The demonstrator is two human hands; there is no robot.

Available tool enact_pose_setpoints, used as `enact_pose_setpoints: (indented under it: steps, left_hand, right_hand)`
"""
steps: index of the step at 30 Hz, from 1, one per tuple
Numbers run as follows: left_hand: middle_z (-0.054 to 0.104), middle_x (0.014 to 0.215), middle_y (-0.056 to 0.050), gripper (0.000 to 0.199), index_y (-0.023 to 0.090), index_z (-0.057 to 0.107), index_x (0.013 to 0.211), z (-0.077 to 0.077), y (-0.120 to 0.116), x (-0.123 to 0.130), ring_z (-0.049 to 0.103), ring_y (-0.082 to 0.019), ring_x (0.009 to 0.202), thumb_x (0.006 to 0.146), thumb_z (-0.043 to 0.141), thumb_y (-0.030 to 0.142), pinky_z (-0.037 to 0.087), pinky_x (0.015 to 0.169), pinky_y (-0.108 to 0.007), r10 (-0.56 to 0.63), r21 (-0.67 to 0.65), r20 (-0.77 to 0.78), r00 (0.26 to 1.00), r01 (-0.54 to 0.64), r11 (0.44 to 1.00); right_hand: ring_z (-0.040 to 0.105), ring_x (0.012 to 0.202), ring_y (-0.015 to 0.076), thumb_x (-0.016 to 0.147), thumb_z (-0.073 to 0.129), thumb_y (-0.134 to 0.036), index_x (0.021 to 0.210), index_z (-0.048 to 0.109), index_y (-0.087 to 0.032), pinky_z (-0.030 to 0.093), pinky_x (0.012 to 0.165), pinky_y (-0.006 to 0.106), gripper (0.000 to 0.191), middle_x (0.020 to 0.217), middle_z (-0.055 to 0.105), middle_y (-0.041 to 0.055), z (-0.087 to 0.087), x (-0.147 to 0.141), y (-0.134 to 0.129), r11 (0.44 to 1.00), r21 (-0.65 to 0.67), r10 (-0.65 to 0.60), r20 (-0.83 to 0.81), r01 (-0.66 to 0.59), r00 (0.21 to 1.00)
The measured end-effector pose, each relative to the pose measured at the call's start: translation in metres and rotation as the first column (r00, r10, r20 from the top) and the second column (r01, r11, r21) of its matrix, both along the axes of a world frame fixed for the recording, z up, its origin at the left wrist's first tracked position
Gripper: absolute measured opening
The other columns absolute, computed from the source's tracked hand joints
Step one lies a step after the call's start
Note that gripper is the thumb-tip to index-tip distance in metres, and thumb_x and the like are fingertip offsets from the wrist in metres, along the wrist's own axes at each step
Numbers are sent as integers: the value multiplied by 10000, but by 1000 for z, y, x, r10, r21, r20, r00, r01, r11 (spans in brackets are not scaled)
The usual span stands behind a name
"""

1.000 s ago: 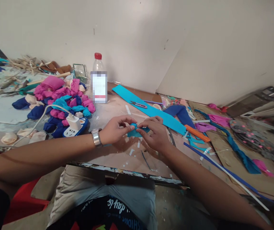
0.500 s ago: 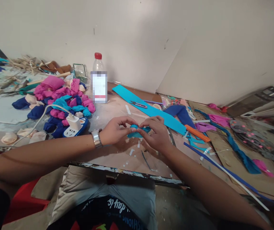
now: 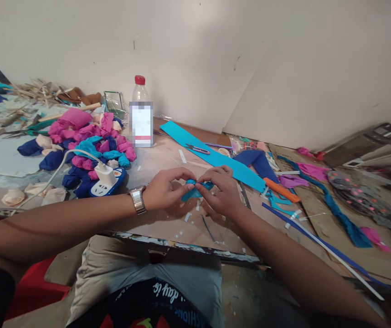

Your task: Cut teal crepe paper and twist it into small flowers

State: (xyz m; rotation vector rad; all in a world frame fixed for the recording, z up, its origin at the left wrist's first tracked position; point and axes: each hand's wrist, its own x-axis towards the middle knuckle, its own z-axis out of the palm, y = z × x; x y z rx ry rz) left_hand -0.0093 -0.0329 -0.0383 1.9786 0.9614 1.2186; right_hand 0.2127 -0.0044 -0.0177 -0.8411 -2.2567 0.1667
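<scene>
A small piece of turquoise fabric (image 3: 192,192) is pinched between my two hands just above the table. My left hand (image 3: 166,187), with a metal watch (image 3: 137,200) on its wrist, grips the piece at its left between thumb and fingers. From the other side my right hand (image 3: 221,187) closes thumb and fingertips on it, and part of the fabric shows behind those fingers. Beyond the hands lies a long turquoise strip (image 3: 229,167) with small thread snips (image 3: 198,149) on top. An orange-handled cutter (image 3: 282,190) rests at the strip's near end.
To the left stand a power socket with a plugged-in charger (image 3: 105,175) and a heap of pink, blue and turquoise fabric bundles (image 3: 75,130). A red-capped bottle (image 3: 141,91) stands by the wall. Cardboard (image 3: 313,214) and a white stick (image 3: 339,259) lie right.
My left hand has shifted very slightly, and the turquoise fabric between the hands has tilted a little. The things on the table have not moved.
</scene>
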Motion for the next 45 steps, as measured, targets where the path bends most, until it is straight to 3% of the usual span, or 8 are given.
enact_pose_setpoints:
  steps: [9, 23, 35, 41, 45]
  left_hand:
    - [778, 1076, -58, 235, 204, 716, 1089, 2, -2, 1, 719, -210, 996, 1007, 582, 378, 542, 926, -345, 28, 86, -71, 997, -22, 996]
    - [777, 1104, -49, 219, 204, 699, 1099, 4, -4, 2, 719, -218, 1017, 967, 651, 372, 534, 940, -354, 16, 27, -61, 998, -15, 1000]
    - [747, 1072, -52, 184, 196, 658, 1107, 6, -4, 2, 694, -198, 996, 1010, 542, 301, 532, 926, -358, -49, -21, -13, 999, 48, 999]
    - [725, 1255, -86, 307, 212, 603, 1262, -4, -2, 4, 700, -224, 1173, 984, 640, 335, 533, 1064, -406, -82, -10, 49, 995, 82, 997]
    - [693, 1362, -116, 319, 216, 581, 1318, -8, 0, 5, 659, -240, 1290, 1012, 596, 305, 496, 1138, -441, -119, -18, 76, 990, 121, 992]
  right_hand:
    - [683, 878, 229, 970, 673, -398, 871, 680, -256, 359, 960, 467, 173, 839, 767, 8, -2, 0, 1, 1000, -13, 19, -1, -19, 1000]
    - [681, 885, 233, 960, 679, -368, 856, 680, -256, 370, 974, 473, 153, 832, 761, 9, -2, 0, 1, 1000, -9, 15, -6, -15, 1000]
    - [677, 871, 207, 973, 677, -356, 867, 695, -244, 333, 953, 457, 155, 848, 763, 3, -1, 0, 2, 999, -15, 48, -12, -49, 999]
    - [684, 874, 210, 972, 680, -340, 873, 694, -247, 347, 936, 449, 136, 852, 771, 2, -5, -1, 3, 998, -1, 55, -34, -55, 998]
    - [689, 932, 225, 965, 686, -329, 888, 695, -248, 339, 956, 454, 113, 888, 782, 7, -7, -1, 3, 998, 0, 60, -24, -60, 998]
